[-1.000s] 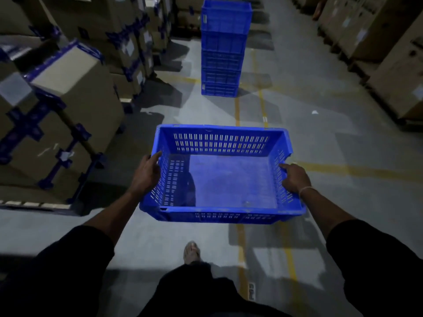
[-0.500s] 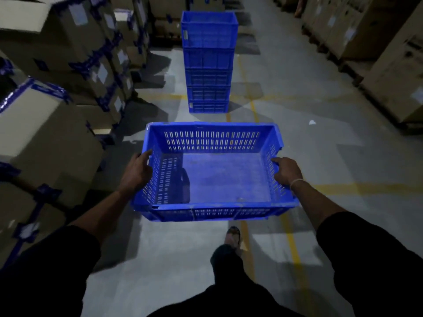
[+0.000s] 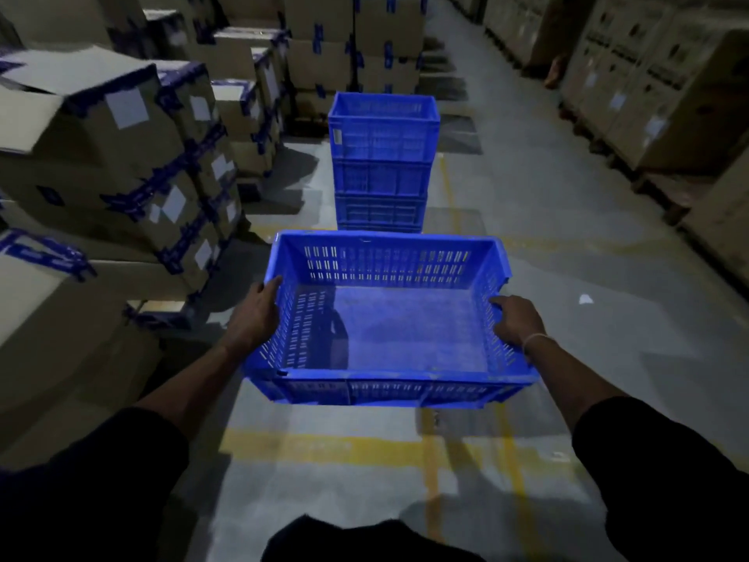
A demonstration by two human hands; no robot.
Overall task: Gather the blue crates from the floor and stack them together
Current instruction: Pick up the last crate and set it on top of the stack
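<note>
1. on your left, the cardboard boxes (image 3: 121,164) with blue tape have slid back past you compared with a second ago; you have walked on down the aisle.
2. your left hand (image 3: 255,314) grips the left wall of the blue crate (image 3: 389,318), thumb over the rim, fingers curled round the outside.
3. that crate hangs level in the air in front of you, clear of the floor (image 3: 567,237). it holds nothing; only its bare base and slotted walls show.
4. straight ahead the stack of crates (image 3: 383,164) stands on the floor and fills far more of the view than before, its foot now hidden just behind the far rim of your crate. so the carry looks nearly over, and lifting onto the stack comes next.
5. the top crate of the stack looks empty, though its floor is out of sight.
6. your right hand (image 3: 514,322) holds the right wall, fingers wrapped over the rim.
</note>
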